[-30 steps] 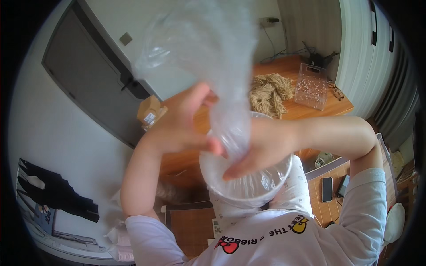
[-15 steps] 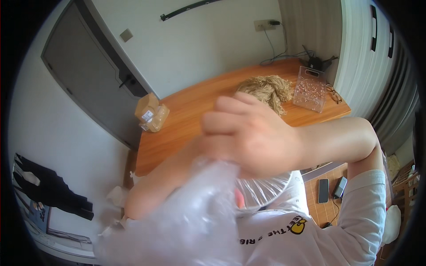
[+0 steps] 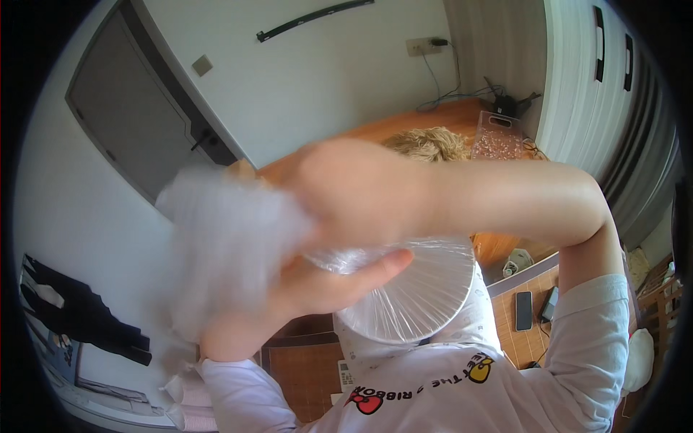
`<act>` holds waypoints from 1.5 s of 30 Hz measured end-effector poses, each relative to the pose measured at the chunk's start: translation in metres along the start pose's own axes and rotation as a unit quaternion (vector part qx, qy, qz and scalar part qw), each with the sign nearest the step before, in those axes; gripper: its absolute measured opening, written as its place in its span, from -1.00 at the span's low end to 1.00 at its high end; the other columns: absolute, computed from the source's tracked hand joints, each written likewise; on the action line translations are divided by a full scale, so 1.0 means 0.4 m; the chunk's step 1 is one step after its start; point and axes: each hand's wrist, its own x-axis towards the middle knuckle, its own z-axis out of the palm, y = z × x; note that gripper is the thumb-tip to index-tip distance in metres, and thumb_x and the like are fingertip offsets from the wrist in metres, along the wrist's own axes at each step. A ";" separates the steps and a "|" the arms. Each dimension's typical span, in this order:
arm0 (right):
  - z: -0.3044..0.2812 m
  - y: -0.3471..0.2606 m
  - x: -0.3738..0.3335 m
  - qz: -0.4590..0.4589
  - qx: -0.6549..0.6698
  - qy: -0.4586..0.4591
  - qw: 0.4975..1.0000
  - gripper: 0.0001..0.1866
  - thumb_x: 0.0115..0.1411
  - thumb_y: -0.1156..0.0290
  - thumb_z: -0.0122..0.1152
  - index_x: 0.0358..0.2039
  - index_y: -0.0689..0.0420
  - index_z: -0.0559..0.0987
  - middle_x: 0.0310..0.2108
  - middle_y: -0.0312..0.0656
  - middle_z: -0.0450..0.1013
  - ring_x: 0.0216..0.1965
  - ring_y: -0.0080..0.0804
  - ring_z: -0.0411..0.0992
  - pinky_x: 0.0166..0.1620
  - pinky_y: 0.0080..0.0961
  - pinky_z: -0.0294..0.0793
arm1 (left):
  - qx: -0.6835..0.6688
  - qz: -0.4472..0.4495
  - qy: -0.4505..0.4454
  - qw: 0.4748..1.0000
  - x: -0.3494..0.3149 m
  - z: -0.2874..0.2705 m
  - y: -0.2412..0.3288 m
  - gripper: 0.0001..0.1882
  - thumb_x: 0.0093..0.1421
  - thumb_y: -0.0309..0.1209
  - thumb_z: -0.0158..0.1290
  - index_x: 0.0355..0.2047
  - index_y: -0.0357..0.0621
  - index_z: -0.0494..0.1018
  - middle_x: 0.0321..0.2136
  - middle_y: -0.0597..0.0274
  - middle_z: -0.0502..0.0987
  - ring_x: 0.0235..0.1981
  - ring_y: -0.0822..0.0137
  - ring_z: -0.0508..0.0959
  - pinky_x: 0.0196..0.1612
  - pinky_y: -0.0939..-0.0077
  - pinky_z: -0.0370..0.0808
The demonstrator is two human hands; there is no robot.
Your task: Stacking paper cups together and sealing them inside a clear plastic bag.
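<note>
A flat round thing wrapped in clear plastic film [image 3: 411, 299], with creases fanning across its face, is held above my lap. My left hand [image 3: 325, 285] grips its left edge, the thumb laid over the face; its fingers are largely hidden. Over it, my right hand [image 3: 354, 191] reaches across from the right, smeared by motion. A bunched length of clear plastic film [image 3: 224, 245] trails from my right hand toward the left and hides part of my left forearm. The right fingers seem closed round that film.
On the wooden table [image 3: 310, 155] ahead lie a tan stringy bundle [image 3: 426, 144] and a clear tray with small bits [image 3: 498, 133]. A cardboard box [image 3: 242, 171] peeks out behind the film. A phone [image 3: 523, 310] lies low on the right. A grey door [image 3: 130, 101] stands at left.
My right hand has swung up and left, carrying the bunched film from low in front to the far left. The wrapped round thing and my left hand now show more.
</note>
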 end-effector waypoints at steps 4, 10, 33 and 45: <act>0.013 0.089 0.013 -0.033 0.086 0.102 0.991 -0.37 0.14 -0.20 0.14 -0.49 0.24 0.64 -0.56 0.09 0.52 -0.44 0.05 0.52 -0.31 -0.15 0.52 | -0.051 0.174 -0.097 0.979 0.040 0.003 0.034 -0.90 0.32 -0.47 0.02 -0.21 -0.07 0.53 -0.14 0.22 0.55 0.19 0.16 0.40 0.25 0.20 0.27; -0.055 0.157 -0.014 0.046 -0.156 0.151 0.975 -0.22 0.09 -0.41 0.04 -0.68 0.19 0.54 -0.54 -0.02 0.50 -0.45 -0.03 0.51 -0.39 -0.18 0.50 | 0.037 0.200 -0.135 0.970 0.048 -0.020 0.014 -0.69 0.40 -0.21 -0.10 -0.40 -0.10 0.48 0.06 0.06 0.50 0.28 0.10 0.28 0.28 0.02 0.15; -0.091 0.101 -0.131 -0.114 -0.093 -0.126 0.981 -0.80 0.12 0.39 0.09 -0.22 0.09 0.53 -0.58 -0.17 0.46 -0.43 -0.13 0.48 -0.22 -0.16 0.38 | -0.025 0.001 -0.132 0.991 0.023 -0.030 0.043 -0.73 0.28 -0.34 0.09 -0.06 -0.20 0.49 -0.32 0.24 0.55 -0.14 0.32 0.53 -0.03 0.34 0.40; -0.025 0.144 -0.173 0.102 0.676 -0.126 0.719 -0.42 0.39 -0.05 -0.14 -0.17 0.28 0.57 -0.30 -0.15 0.54 -0.22 -0.45 0.45 0.08 -0.46 0.35 | 0.177 0.115 -0.049 0.976 0.044 -0.039 0.007 -0.63 0.26 -0.30 0.07 0.06 -0.05 0.44 -0.15 0.05 0.53 -0.04 0.02 0.51 0.05 0.21 0.40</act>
